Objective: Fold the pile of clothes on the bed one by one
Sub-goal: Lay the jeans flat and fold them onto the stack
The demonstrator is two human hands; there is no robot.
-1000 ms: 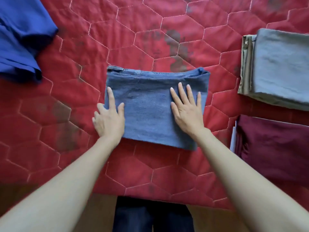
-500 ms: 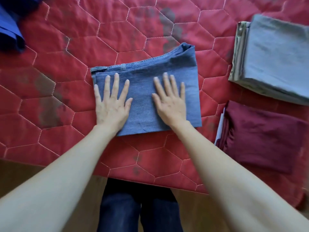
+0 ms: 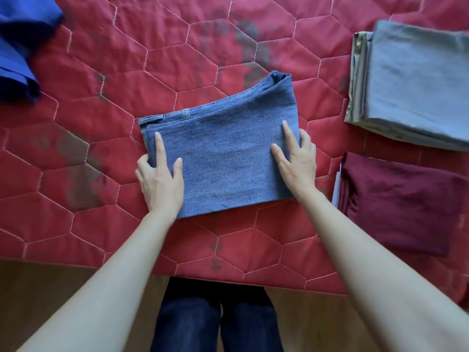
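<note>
Your left hand (image 3: 160, 179) and right hand (image 3: 297, 161) pinch side edges of folded jeans (image 3: 223, 161), near bed (image 3: 114, 224) front edge. Uneven lift: layers slide, fold opens.

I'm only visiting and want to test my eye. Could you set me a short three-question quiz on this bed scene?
1. True or false: both hands grip the side edges of the folded jeans.
2. Which folded cloth lies nearest the right hand? A) grey cloth B) maroon cloth C) blue cloth
3. What colour is the quilt?

Key: 1 true, the left hand too; 2 B; 3 red.
</note>
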